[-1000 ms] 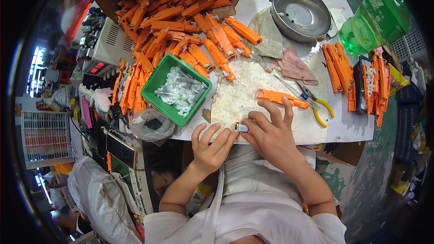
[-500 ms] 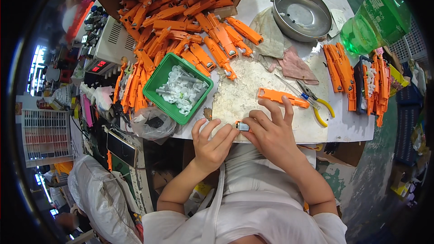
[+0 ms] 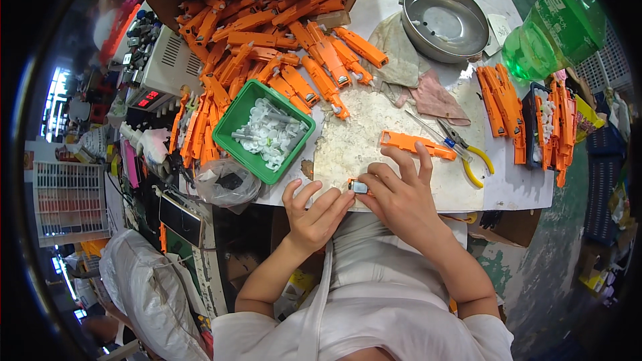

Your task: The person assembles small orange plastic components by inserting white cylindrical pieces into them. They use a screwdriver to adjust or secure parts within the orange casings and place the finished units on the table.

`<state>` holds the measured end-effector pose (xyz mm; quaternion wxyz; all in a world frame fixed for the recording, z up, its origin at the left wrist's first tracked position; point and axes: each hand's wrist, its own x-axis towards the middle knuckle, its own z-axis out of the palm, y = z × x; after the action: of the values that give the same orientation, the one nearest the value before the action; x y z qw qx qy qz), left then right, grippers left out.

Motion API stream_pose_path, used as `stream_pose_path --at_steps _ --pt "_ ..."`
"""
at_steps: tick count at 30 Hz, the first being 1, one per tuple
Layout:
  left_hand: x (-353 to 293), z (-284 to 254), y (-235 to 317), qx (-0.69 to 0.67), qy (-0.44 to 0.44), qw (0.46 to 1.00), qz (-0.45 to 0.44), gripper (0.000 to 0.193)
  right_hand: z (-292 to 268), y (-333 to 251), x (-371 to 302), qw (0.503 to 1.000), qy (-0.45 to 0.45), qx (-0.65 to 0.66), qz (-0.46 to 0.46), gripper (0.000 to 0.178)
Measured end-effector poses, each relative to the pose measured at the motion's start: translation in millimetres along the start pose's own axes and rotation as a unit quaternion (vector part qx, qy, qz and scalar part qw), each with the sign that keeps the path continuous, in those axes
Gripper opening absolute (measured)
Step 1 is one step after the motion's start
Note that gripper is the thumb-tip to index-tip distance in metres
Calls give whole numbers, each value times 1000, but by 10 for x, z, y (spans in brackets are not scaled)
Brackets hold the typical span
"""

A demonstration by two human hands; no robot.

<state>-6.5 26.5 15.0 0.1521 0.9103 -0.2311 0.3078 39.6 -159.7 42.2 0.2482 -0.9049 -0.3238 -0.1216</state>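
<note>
At the table's near edge, my right hand (image 3: 403,194) pinches a small part (image 3: 358,187) with a pale grey, shiny face and an orange end. My left hand (image 3: 313,214) meets it from the left, its fingertips pressed against the part and its other fingers loosely curled; its thumb is hidden. Just beyond my right fingers lies a long orange plastic housing (image 3: 418,145). Beside it are a screwdriver (image 3: 438,135) with a clear handle and pliers (image 3: 468,154) with yellow grips.
A green bin (image 3: 231,113) of white plastic pieces stands left of my hands. Behind it, orange housings (image 3: 247,23) are heaped around a carton. A metal bowl (image 3: 461,43), rags (image 3: 438,97), a green bottle (image 3: 552,33) and more orange housings (image 3: 501,103) occupy the far and right sides.
My left fingertips have shifted slightly right along the small part. The right hand keeps its grip, and the part has barely turned.
</note>
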Motion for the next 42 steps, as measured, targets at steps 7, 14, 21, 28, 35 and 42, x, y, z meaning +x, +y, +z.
stream_pose_path --at_steps 7,14,21,28,35,42 --pt "-2 -11 -10 11 -9 1000 5 24 11 8 -5 1000 5 3 -1 30" --pt "-42 -23 -33 -8 -31 999 -28 26 9 12 -5 1000 -5 5 0 30" --pt "23 -39 -61 -61 -55 995 -64 21 4 7 -2 1000 -10 2 -1 29" --pt "22 -35 -69 -83 -74 992 -59 18 9 9 3 1000 -7 4 2 28" --pt "24 -69 -114 -149 -62 984 -79 20 4 16 -4 1000 -11 4 2 29" --pt "288 -90 -18 -112 -107 986 -60 23 -115 12 -85 999 -21 13 31 37"
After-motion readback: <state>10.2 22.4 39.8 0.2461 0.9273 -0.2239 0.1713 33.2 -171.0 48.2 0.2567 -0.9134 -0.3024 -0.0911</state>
